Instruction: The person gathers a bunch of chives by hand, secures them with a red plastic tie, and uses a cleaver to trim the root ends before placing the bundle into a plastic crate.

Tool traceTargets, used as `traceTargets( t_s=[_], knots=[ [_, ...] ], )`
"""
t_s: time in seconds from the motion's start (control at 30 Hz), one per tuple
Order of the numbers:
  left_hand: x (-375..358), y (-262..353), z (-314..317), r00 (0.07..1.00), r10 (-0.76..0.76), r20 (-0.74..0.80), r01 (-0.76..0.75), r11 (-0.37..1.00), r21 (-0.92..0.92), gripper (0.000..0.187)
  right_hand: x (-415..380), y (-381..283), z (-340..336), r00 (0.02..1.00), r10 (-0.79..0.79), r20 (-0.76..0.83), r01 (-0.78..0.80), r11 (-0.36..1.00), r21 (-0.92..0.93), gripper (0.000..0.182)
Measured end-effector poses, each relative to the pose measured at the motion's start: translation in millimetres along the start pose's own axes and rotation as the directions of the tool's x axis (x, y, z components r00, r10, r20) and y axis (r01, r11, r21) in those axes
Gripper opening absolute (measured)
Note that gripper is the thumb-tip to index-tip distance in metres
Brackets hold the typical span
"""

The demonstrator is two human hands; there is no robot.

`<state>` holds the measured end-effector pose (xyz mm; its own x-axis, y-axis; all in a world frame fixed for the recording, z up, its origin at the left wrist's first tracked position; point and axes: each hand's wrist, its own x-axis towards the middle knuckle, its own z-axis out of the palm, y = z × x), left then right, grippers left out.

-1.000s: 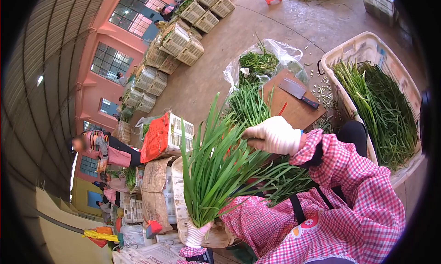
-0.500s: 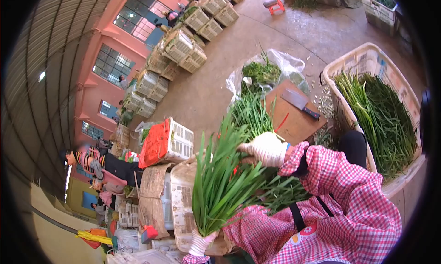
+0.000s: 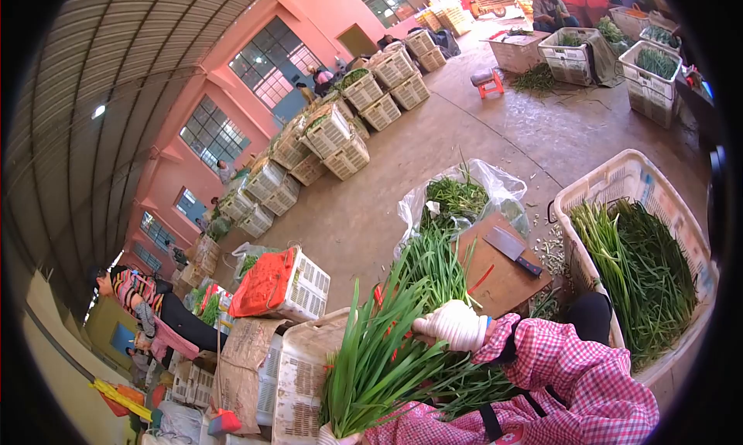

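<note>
My left hand (image 3: 338,436), in a white wrap and partly cut off by the lower edge, is closed round the base of a bunch of garlic chives (image 3: 368,367). Its long flat leaves fan upward. My right hand (image 3: 457,325), also wrapped in white, reaches in from the right with curled fingers against the leaves. What its fingertips hold is hidden. Narrow red strips show among the leaves. Beyond this hand lies a pile of chives (image 3: 429,267), beside a brown board (image 3: 491,278) bearing a cleaver (image 3: 511,250). More loose leaves (image 3: 480,387) lie over my lap.
At right stands a large crate (image 3: 571,248) of greens. An open plastic bag (image 3: 503,183) holds trimmings. A pale crate (image 3: 298,391) and a red-covered crate (image 3: 309,282) stand at left. Stacked crates (image 3: 329,139) line the wall; a red stool (image 3: 489,87) and several people are farther off.
The view has tilted up, so everything sits lower and more of the hall shows. My left hand has slipped mostly below the edge. The bunch remains in it, and my right hand stays by the leaves.
</note>
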<state>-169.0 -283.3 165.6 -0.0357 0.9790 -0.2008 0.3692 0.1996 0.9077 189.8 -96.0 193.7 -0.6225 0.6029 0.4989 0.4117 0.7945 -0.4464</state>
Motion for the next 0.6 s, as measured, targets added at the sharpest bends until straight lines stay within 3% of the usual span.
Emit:
traceTargets(
  t_s=[0.07,0.17,0.2,0.23,0.3,0.37,0.4,0.47,0.5,0.57,0.6],
  knots=[
    [-1,-6,-1,1.0,0.006,0.0,-0.006,1.0,-0.004,0.042,-4,1,6,0.994,0.019,-0.104,0.002,0.98,0.197,0.022],
    [-3,-19,-6,1.0,0.013,-0.006,-0.013,0.999,-0.032,0.042,-9,-6,-4,0.939,0.24,-0.248,-0.063,0.825,0.562,0.02],
    [-4,-24,-7,1.0,0.013,-0.005,-0.013,0.999,-0.044,0.042,-14,-14,-18,0.912,0.393,-0.121,-0.115,0.527,0.842,0.018],
    [-6,-27,-9,1.0,0.013,-0.003,-0.013,0.998,-0.055,0.042,-17,-19,-31,0.873,0.485,0.05,-0.134,0.141,0.981,0.016],
    [-8,-31,-10,1.0,0.014,-0.006,-0.014,0.998,-0.065,0.042,-35,3,-44,0.974,0.21,0.084,-0.122,0.175,0.977,0.021],
    [-12,-26,-9,1.0,-0.019,-0.023,0.019,1.0,0.0,0.045,-48,0,-61,0.99,-0.024,0.141,-0.141,-0.008,0.99,0.036],
    [-10,-36,-13,1.0,-0.008,-0.014,0.008,1.0,-0.027,0.045,-46,-2,-67,0.989,-0.025,0.146,-0.146,-0.016,0.989,0.036],
    [-14,-35,-11,1.0,-0.001,-0.016,0.0,0.998,-0.069,0.042,-43,-6,-72,0.991,-0.022,0.133,-0.131,0.099,0.986,0.04],
    [-14,-34,-11,1.0,-0.008,-0.013,0.007,0.998,-0.068,0.042,-42,-3,-66,0.977,0.09,0.192,-0.202,0.12,0.972,0.033],
    [-15,-31,-10,1.0,-0.026,0.002,0.026,0.999,0.032,0.038,-31,1,-59,0.926,0.266,0.269,-0.351,0.343,0.871,0.028],
    [-17,-26,-7,0.999,-0.032,0.004,0.032,0.999,0.032,0.038,-26,3,-49,0.931,0.32,0.177,-0.325,0.503,0.801,0.023]
  ],
)
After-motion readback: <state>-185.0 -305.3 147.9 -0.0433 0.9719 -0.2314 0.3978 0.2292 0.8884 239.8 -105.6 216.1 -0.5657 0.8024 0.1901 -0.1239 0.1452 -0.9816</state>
